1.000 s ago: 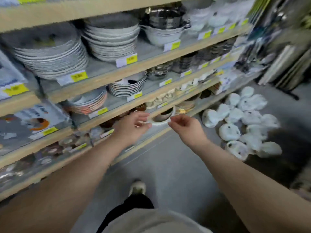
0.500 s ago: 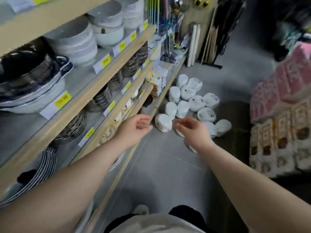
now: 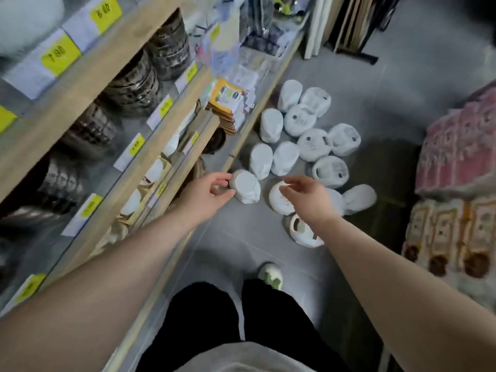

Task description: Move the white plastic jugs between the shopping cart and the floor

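Jugs (image 3: 314,145), white, floor lot: both hands over them, nothing held.

Over the last second my view swung off the shelf (image 3: 80,84) to the jugs clustered on the floor (image 3: 241,237) by the shelf foot. Left hand (image 3: 208,191) and right hand (image 3: 306,200) now reach above the nearest two, fingers (image 3: 294,182) loosely curled, empty. Pickup looks next. Cart not in view. Shelf edge crowds the left, pink packs (image 3: 456,146) the right; floor is open toward me.

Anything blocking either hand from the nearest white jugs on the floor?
Nothing visible. The left hand shows right beside one white plastic jug lying by the wooden shelf edge, and the right hand is over a second white plastic jug. How far above the jugs they are is unclear. The shopping cart is out of view, so that path can't be judged.
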{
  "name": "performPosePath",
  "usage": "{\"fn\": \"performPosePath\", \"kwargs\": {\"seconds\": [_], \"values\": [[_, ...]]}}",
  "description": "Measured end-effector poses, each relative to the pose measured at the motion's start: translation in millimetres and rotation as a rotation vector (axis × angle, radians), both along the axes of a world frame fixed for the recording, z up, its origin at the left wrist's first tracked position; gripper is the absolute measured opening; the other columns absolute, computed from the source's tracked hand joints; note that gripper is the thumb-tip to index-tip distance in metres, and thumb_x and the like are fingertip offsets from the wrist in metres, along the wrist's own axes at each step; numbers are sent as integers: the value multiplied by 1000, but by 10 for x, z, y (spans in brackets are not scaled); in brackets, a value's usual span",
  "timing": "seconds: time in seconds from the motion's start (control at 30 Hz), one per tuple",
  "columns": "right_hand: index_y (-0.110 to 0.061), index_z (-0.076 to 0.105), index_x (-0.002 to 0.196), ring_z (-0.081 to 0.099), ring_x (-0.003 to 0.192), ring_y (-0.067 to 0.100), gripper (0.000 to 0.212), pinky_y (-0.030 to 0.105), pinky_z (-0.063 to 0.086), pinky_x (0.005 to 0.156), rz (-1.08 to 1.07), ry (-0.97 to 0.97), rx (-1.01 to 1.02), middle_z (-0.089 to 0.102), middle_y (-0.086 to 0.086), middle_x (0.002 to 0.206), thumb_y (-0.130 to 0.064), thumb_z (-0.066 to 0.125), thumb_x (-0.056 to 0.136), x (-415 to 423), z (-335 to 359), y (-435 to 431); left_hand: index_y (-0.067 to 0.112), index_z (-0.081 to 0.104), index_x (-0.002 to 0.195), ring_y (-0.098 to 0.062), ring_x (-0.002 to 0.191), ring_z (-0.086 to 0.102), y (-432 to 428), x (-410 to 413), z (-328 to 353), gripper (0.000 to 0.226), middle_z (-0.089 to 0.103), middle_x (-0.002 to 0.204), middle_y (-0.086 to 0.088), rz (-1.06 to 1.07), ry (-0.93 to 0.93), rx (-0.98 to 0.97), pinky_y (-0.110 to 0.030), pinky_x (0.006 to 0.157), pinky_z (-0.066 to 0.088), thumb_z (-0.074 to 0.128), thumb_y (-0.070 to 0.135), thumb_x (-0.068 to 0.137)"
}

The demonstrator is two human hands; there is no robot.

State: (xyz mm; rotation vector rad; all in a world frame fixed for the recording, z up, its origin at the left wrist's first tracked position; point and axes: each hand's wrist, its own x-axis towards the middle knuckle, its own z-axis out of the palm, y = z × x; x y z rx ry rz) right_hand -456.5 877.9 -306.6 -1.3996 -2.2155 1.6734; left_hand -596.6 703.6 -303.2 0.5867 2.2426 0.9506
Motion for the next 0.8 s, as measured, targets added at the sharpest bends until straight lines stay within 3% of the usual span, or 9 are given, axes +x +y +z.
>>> {"fn": "performPosePath", "kwargs": {"seconds": [0.13, 0.27, 0.37, 0.43, 0.57, 0.7, 0.8], "values": [[-19, 65, 117, 63, 91, 14, 32, 21, 45, 73, -15, -48, -55, 68, -2, 104, -27, 66, 87, -384, -656, 423, 27, 59, 124, -17, 93, 61, 369, -342, -633, 38, 61, 111, 9, 29, -37, -73, -36, 87, 52, 68, 26, 87], [-23, 62, 121, 59, 87, 11, 34, 18, 43, 66, -9, -123, -73, 64, -5, 103, -29, 65, 87, -724, -1656, 693, 25, 54, 131, -17, 96, 59, 672, -688, -1571, 47, 57, 122, 5, -46, -66, -134, -34, 91, 49, 69, 28, 86], [-21, 60, 127, 59, 90, 14, 42, 27, 49, 78, 4, -180, -88, 64, -4, 104, -30, 67, 87, -955, -2571, 816, 25, 48, 138, -16, 101, 57, 859, -919, -2439, 60, 53, 127, 6, -71, -93, -182, -36, 94, 48, 72, 30, 83], [-19, 57, 132, 60, 101, 18, 46, 32, 48, 89, 27, -210, -106, 64, 1, 115, -30, 66, 88, -1076, -3165, 884, 27, 44, 141, -15, 104, 56, 975, -1070, -3032, 66, 52, 129, 7, -89, -106, -209, -37, 95, 48, 74, 31, 82], [-19, 49, 139, 53, 124, 23, 53, 26, 37, 96, 90, -256, -99, 55, 6, 137, -31, 65, 90, -1314, -4253, 974, 36, 36, 145, -18, 117, 54, 1171, -1370, -4171, 80, 46, 144, 5, -131, -129, -222, -40, 100, 46, 78, 33, 77], [-24, 39, 146, 47, 130, 25, 64, 36, 39, 108, 104, -180, -153, 48, 5, 143, -34, 66, 89, -1565, -5098, 1009, 36, 27, 149, -19, 144, 22, 1317, -1585, -5004, 102, 21, 158, 5, -222, -52, -252, -39, 118, 22, 86, 37, 65], [-34, 33, 146, 49, 124, 19, 69, 35, 43, 104, 125, -99, -204, 49, -7, 128, -43, 67, 86, -1686, -5468, 984, 38, 15, 151, -16, 148, 1, 1382, -1675, -5338, 120, -1, 162, 5, -280, -22, -302, -39, 118, 10, 89, 40, 58]]}}
